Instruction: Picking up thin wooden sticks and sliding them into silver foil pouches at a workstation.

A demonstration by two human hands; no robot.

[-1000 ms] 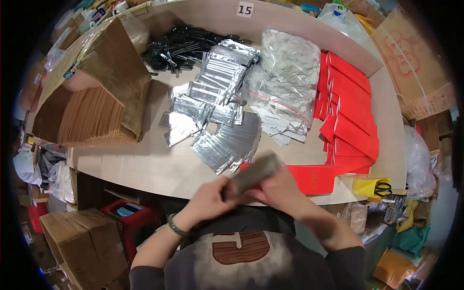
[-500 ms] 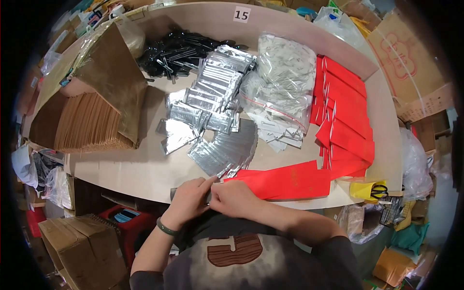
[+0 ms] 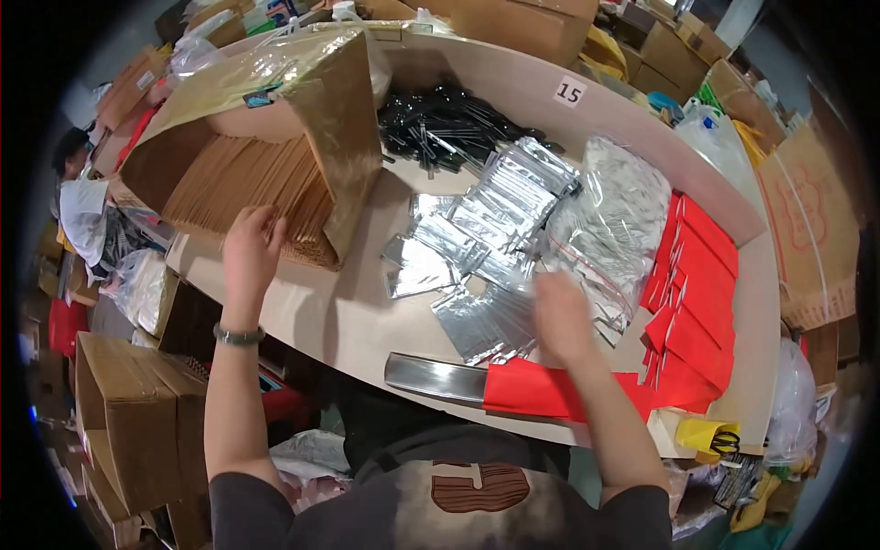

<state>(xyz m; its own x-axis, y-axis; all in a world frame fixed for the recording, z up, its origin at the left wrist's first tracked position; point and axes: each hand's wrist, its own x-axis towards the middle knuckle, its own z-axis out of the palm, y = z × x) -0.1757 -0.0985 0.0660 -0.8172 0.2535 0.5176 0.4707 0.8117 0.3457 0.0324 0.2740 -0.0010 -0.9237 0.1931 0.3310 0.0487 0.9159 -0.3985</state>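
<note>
Left hand: we saw the left hand (image 3: 252,252) at the front edge of the brown sheets (image 3: 238,179), fingers bunched narrow; we could not tell whether one was pinched.
Brown sheets: they stood packed in a row inside the tilted box (image 3: 348,156), its mouth toward us, with the left hand much the nearer.
Right hand: we saw the right hand (image 3: 562,316) by the right side of the fanned silver packets (image 3: 481,321), bent inward; its grip was blurred (so we could not tell if it held anything).
Silver packets: the fan lay just left of that hand, spread on the bench (image 3: 367,321).
Red sleeve: the red sleeve (image 3: 527,387) lay lengthwise along the bench's near edge, below both hands, partly under the right forearm (image 3: 619,422).
Metal piece: the shiny metal piece (image 3: 435,378) stuck out of the sleeve's left end, its long axis running left to right, free of either grip.
</note>
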